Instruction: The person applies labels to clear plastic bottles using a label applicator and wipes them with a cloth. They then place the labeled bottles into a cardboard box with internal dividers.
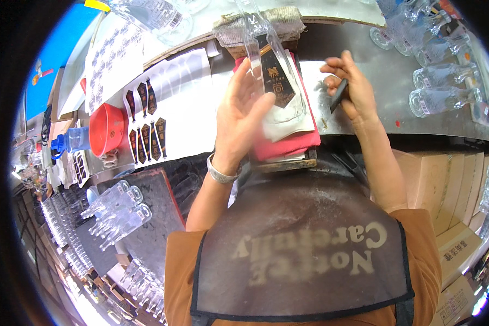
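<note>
On my feed a broad, grey, shiny metal worktable [388,103] spans the upper view, its surface reflecting light. Tan cardboard cartons [421,174] line up below its right side. I see a dark, red-edged flat board [156,217] lower left, a bright blue flat panel [65,32] upper left, and white glare [76,312] along the lower-left rim.

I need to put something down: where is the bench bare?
The metal bench is bare between the right hand and the clear bottles at right, save for a small red scrap near its front edge. The left is crowded with the label sheet, red bowl and blue-capped bottle; the middle holds the red cloth and labelled bottle.
</note>
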The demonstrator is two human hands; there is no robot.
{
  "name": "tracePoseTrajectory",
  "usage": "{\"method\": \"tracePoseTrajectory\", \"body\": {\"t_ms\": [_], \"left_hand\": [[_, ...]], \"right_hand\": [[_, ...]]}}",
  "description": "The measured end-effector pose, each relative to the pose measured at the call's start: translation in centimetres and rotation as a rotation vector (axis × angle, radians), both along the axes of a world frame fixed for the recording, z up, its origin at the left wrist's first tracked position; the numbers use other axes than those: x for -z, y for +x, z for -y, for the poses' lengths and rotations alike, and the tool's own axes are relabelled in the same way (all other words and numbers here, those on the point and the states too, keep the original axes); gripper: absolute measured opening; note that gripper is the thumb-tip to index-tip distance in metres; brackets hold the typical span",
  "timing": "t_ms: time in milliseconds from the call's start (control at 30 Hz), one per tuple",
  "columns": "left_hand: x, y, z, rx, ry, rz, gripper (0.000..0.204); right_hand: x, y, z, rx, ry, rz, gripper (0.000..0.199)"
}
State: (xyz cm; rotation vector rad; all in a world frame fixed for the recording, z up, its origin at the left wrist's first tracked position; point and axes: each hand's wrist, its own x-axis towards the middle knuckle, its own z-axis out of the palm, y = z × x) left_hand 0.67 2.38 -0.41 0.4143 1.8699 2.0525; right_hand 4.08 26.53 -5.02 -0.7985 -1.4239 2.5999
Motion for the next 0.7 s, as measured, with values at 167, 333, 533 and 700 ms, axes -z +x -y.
{"method": "tracePoseTrajectory", "body": {"t_ms": [167, 333, 533, 700], "left_hand": [[-0.3, 0.1, -0.1, -0.02, 0.002, 0.022, 0.073], [-0.5, 0.4, -0.2, -0.005, 0.035, 0.03, 0.069], [-0.7, 0.6, -0.7, -0.046, 0.009, 0.019, 0.069], [-1.1, 0.6, -0.7, -0.07, -0.088, -0.034, 0.076]], "right_hand": [[-0.4, 0.1, -0.4, 0.062, 0.009, -0.109, 0.027], [-10.2, -2.4, 2.3, -0.468, 0.864, -0.56, 0.025], [-13.0, -9.6, 2.2, -0.242, 1.442, -0.906, 0.03], [-13.6, -9.6, 3.2, -0.282, 1.61, -0.978, 0.034]]}}
